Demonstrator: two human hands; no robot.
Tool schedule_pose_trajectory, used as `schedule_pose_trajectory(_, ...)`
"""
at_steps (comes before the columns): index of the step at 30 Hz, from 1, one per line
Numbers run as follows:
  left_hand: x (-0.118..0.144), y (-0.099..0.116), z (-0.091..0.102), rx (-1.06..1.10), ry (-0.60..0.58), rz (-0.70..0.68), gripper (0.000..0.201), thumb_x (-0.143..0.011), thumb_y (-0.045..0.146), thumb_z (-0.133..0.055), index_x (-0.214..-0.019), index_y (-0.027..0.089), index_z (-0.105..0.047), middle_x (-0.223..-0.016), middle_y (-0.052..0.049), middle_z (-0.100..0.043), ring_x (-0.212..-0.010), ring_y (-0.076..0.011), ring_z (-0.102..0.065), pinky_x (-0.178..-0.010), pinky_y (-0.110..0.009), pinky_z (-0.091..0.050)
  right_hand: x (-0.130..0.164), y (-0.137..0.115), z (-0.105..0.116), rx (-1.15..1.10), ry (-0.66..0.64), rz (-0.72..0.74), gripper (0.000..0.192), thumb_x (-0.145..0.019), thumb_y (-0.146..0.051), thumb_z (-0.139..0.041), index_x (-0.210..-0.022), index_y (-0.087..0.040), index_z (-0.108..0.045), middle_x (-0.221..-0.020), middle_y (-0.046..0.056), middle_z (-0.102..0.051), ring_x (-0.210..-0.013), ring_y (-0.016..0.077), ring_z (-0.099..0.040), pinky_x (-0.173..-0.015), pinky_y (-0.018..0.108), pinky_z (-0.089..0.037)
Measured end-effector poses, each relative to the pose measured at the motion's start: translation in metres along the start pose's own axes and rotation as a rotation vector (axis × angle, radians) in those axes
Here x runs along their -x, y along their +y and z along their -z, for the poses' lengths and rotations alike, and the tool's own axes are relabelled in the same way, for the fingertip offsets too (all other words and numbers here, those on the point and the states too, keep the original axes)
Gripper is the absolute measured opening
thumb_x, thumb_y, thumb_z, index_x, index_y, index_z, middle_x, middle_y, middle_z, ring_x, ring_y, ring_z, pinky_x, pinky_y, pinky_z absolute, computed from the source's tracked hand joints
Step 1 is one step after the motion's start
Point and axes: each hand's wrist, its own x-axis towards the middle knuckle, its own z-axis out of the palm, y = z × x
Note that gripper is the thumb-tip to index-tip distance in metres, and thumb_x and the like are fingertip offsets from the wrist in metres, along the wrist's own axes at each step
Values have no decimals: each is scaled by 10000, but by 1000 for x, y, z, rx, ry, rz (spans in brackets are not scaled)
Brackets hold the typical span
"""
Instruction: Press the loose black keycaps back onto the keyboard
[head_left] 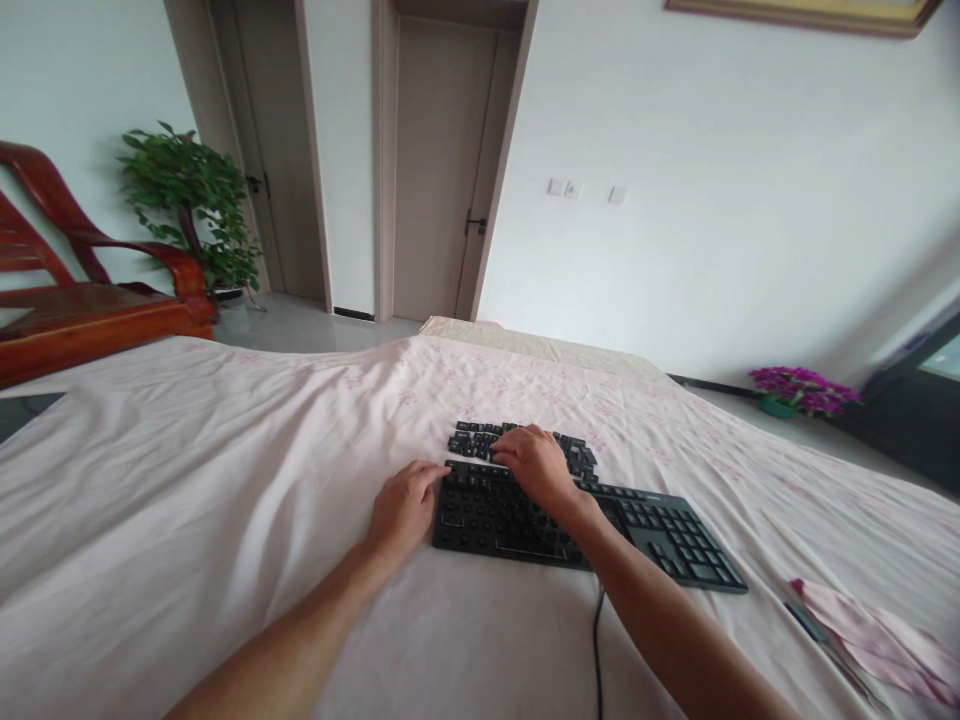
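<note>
Both hands loosely curled: left hand (pixel 403 508) against keyboard (pixel 675 540), right hand (pixel 534 462) over loose keycaps (pixel 472 440).

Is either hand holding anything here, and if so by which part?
The left hand steadies the keyboard by its left edge. The right hand reaches the loose keycaps; any hold is hidden.

A black keyboard (pixel 585 525) lies flat on the pale sheet, most key sockets on its left bare. Loose black keycaps (pixel 480 440) sit in a cluster just behind it, touching its far edge.
</note>
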Motion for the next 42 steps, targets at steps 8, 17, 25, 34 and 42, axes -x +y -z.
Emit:
schedule_pose_trajectory(8,1,1,1,9,-4,-2,513,-752,-30,-437,-1125,237,-668,-1134,-8,-660,-1043,-147,-599,-952,-253,-433,39,-18,-2,136,3,78,110,-878,-271,-606,-896,-274,-714,-944,10,-690,-930,187,-524,-810,306,-337)
schedule_pose_trajectory(17,2,2,2,4,9,-16,519,-751,-30,-428,-1126,241,-663,-1139,-5,-657,-1046,-141,-599,-955,-251,-430,41,-19,-9,251,2,123,114,-889,-236,-584,-849,-251,-690,-946,18,-672,-918,188,-491,-768,323,-306)
schedule_pose_trajectory(25,1,2,1,-4,1,-11,512,-758,-26,-427,-1127,239,-663,-1141,-5,-658,-1047,-146,-602,-947,-255,-439,43,-20,-10,261,-20,146,137,-899,-225,-565,-829,-239,-682,-926,26,-664,-916,188,-489,-773,327,-303)
schedule_pose_trajectory(34,2,5,3,-4,5,-14,511,-757,-32,-427,-1123,234,-666,-1142,-10,-661,-1048,-146,-604,-955,-259,-439,47,-19,-13,252,21,119,105,-891,-232,-584,-865,-236,-686,-934,26,-669,-924,194,-493,-787,332,-316)
schedule_pose_trajectory(42,2,4,2,2,1,-5,514,-758,-28,-431,-1129,240,-664,-1149,-9,-658,-1049,-145,-601,-960,-261,-439,48,-20,-13,219,44,103,90,-877,-229,-605,-893,-239,-694,-933,25,-670,-939,189,-497,-808,317,-342)
